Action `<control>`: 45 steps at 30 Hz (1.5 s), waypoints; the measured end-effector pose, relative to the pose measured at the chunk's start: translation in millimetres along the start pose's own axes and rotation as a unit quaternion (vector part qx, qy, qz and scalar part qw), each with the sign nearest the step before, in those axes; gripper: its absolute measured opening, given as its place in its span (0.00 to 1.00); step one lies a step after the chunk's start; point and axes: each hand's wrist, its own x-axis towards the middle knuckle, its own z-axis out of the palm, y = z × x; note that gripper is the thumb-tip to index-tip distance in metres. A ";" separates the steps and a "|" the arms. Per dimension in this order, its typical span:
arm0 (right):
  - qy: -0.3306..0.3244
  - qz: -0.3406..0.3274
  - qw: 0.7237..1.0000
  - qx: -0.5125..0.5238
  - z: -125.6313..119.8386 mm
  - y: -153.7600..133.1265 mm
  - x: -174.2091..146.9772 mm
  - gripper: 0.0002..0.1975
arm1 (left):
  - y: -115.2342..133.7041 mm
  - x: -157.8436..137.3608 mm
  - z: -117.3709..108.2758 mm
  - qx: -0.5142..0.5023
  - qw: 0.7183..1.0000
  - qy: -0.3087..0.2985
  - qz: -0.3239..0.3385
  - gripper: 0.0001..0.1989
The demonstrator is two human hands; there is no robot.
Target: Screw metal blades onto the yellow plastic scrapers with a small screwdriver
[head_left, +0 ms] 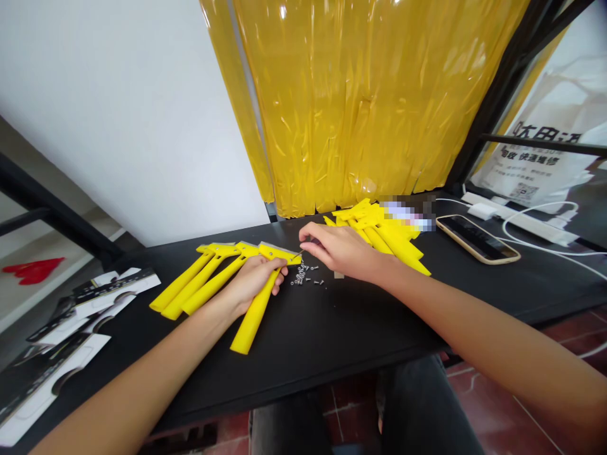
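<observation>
My left hand [251, 281] is closed around the upper handle of a yellow scraper [255, 319], which has a metal edge along its wide head. The handle slants down toward me. Above the head's right end, my right hand [344, 249] pinches a thin metal tool that looks like a hex key [297, 254], its tip at the head. Most of that tool is hidden by my fingers. Loose small screws and nuts [300, 275] lie on the black table just below, between my hands. Several similar yellow scrapers [183, 287] rest to the left of my left hand.
Behind my right hand is a pile of yellow scraper parts [398, 243]. A phone [478, 237] lies at the right, near a white power strip [521, 218] with cables. Black-and-white cardboard sleeves [71, 373] are stacked at the left. A yellow strip curtain [360, 107] hangs behind the table.
</observation>
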 end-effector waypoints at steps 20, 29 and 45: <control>-0.078 0.012 0.993 -0.086 -11.0 8.2 -1.8 0.15 | -1.5 1.7 -0.7 -0.001 1.000 0.012 0.006 0.11; -0.070 0.037 0.987 -0.142 -12.7 5.0 -1.0 0.19 | -1.6 1.2 -1.1 0.006 1.000 0.007 0.008 0.12; -0.074 0.020 0.994 -0.082 -13.2 6.1 -2.2 0.16 | -0.3 -0.8 0.3 0.005 1.000 0.005 0.011 0.12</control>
